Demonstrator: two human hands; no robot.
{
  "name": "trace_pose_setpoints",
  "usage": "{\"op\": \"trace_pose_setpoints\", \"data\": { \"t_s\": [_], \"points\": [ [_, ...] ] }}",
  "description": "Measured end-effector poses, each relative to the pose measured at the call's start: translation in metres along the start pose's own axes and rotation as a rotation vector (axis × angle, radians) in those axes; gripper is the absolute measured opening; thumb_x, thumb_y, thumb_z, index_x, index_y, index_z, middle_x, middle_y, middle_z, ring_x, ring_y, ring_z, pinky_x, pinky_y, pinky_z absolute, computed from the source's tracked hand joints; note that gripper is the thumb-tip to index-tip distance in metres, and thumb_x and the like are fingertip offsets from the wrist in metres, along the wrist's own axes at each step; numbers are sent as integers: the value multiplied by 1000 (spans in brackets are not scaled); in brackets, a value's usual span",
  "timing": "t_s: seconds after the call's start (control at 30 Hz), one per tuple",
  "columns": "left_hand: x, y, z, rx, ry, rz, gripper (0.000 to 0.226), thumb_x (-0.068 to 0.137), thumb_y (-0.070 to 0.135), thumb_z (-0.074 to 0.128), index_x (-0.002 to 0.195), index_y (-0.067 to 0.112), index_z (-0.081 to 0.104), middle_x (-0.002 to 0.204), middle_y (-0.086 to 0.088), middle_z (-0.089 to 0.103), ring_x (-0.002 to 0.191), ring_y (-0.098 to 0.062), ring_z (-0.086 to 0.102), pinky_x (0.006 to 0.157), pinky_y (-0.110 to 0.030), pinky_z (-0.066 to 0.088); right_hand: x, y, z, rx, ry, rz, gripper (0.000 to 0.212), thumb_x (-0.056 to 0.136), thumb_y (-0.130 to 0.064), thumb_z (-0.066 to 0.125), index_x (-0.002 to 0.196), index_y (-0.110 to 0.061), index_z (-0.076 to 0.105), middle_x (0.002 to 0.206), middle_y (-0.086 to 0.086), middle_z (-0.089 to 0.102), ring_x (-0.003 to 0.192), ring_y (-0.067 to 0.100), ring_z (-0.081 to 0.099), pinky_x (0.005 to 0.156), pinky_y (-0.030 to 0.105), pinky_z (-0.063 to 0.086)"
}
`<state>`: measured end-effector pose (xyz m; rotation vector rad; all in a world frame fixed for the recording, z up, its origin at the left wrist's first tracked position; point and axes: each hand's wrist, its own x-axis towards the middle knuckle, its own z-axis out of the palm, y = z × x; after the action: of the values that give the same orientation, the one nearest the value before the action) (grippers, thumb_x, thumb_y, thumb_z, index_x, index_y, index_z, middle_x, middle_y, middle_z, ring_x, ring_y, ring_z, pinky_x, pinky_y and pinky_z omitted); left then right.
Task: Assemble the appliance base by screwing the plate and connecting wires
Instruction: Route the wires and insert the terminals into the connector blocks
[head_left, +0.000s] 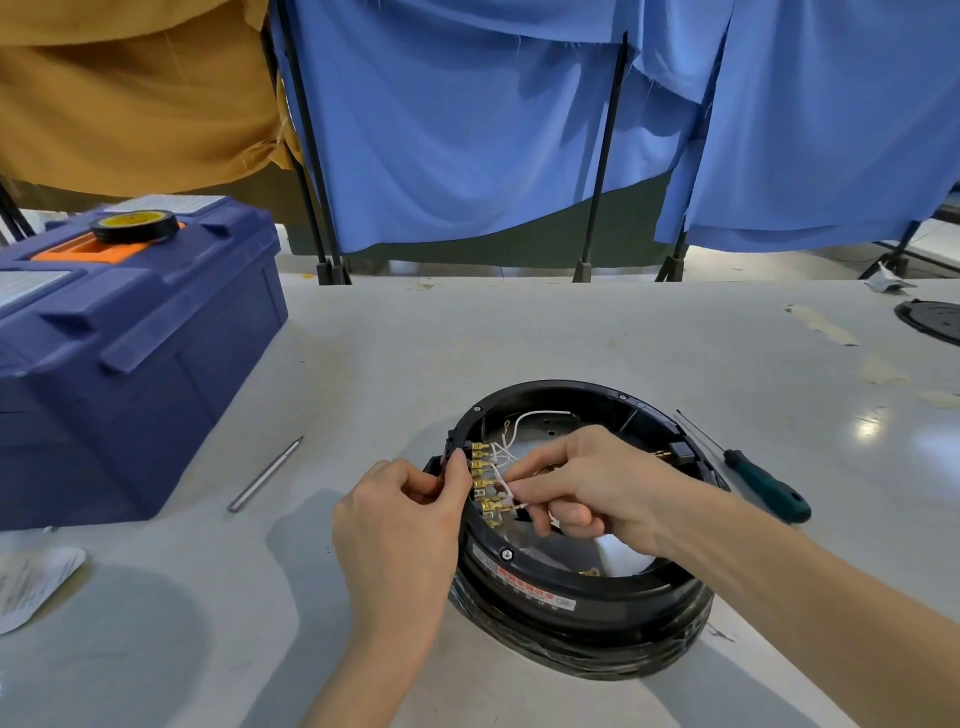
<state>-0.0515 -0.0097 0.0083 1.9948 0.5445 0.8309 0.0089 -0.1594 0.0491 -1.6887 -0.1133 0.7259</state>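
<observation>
The round black appliance base (582, 592) lies open side up on the grey table. A row of brass terminals (485, 483) lines its inner left wall. White wires (524, 423) loop inside over a metal plate. My left hand (400, 525) grips the black connector block at the base's left rim. My right hand (582, 483) reaches inside and pinches a thin white wire end right at the terminals.
A green-handled screwdriver (769, 491) lies just right of the base. A silver driver bit (265, 475) lies to the left. A blue toolbox (119, 343) with a black tape roll (136, 226) stands at the left. A paper sheet (31, 582) and a black disc (932, 319) sit at the table's edges.
</observation>
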Motion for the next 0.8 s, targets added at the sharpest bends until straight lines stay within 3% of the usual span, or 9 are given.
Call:
{"op": "trace_pose_setpoints", "data": {
  "t_s": [0.1,0.27,0.37,0.47,0.53,0.6,0.7,0.8],
  "points": [
    [1,-1,0,4,9,0,41,77,40,76,48,19,54,49,3,55,52,-11,53,55,-22,36,0,3,2,-33,21,-35,5,89,3,64,86,4,68,52,14,60,33,10,46,35,17,36],
    [0,1,0,2,22,20,38,76,39,78,50,20,56,51,6,56,54,-9,55,57,-30,42,-3,2,0,-69,7,-82,8,90,1,65,92,9,64,62,22,67,46,21,64,47,22,52],
    [-1,3,-1,-47,33,90,27,74,35,81,59,25,61,60,11,59,62,-6,57,59,-27,47,-12,-1,-5,-99,62,-121,9,91,0,64,90,9,62,63,24,68,44,22,64,41,19,47],
    [-1,7,-3,-114,-40,313,13,74,28,82,74,29,70,75,14,61,78,-3,57,74,-16,39,-21,-6,-10,-147,121,-170,8,92,1,63,85,5,63,60,17,69,41,17,63,32,14,38],
    [-1,7,-1,-141,-142,434,12,73,27,77,84,30,75,82,17,64,87,0,55,83,-24,37,-23,-8,-12,-146,104,-197,8,91,2,63,85,7,65,58,14,68,41,16,62,35,15,40],
    [-1,6,3,-187,-237,500,16,71,22,75,85,27,78,83,17,66,89,2,55,83,-32,40,-22,-10,-15,-104,51,-190,7,90,3,64,92,10,66,64,18,67,45,18,61,42,18,46],
    [-3,6,6,-198,-241,529,11,69,16,75,78,22,78,88,14,66,87,6,56,79,-34,41,-20,-10,-20,7,-8,-101,11,89,4,64,98,10,65,66,18,64,47,17,57,48,22,49],
    [0,6,4,-233,-248,504,6,70,17,76,74,21,76,86,13,66,84,0,59,77,-34,45,-18,-8,-21,110,-89,-11,10,89,-1,64,90,5,71,67,14,63,50,15,57,50,21,48]
  ]
}}
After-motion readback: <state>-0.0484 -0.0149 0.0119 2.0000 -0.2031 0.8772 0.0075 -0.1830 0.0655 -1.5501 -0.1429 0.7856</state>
